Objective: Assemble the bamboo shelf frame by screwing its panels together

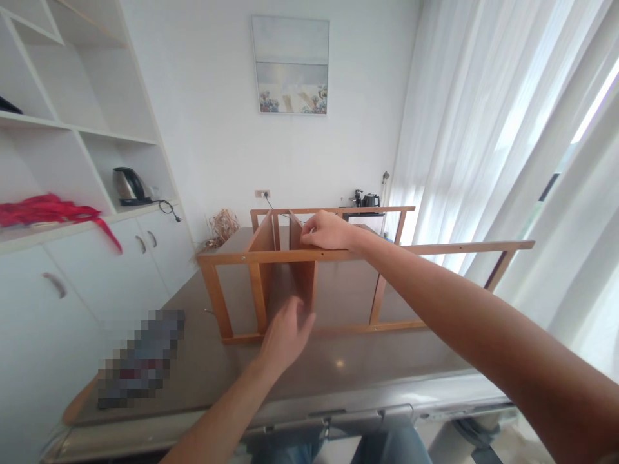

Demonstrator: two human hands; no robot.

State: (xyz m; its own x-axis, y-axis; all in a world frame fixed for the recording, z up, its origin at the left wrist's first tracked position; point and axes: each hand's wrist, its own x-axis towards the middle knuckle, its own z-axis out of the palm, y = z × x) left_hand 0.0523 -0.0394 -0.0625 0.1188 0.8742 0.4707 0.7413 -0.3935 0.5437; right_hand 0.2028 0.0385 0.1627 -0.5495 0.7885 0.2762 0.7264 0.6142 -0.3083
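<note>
A pixelated block (140, 357) masks the near left of the smooth grey-brown table (367, 361). The left hand (285, 335) hides its own fingertips against the lower part of the flat upright brown board (305, 283), so I cannot tell whether it grips. The right hand (329, 231) curls closed over that board's top edge, inside the open light-brown wooden frame of thin rails (435, 249), which stands mid-table with its long axis running left to right and its lower right corner hidden behind the forearm.
</note>
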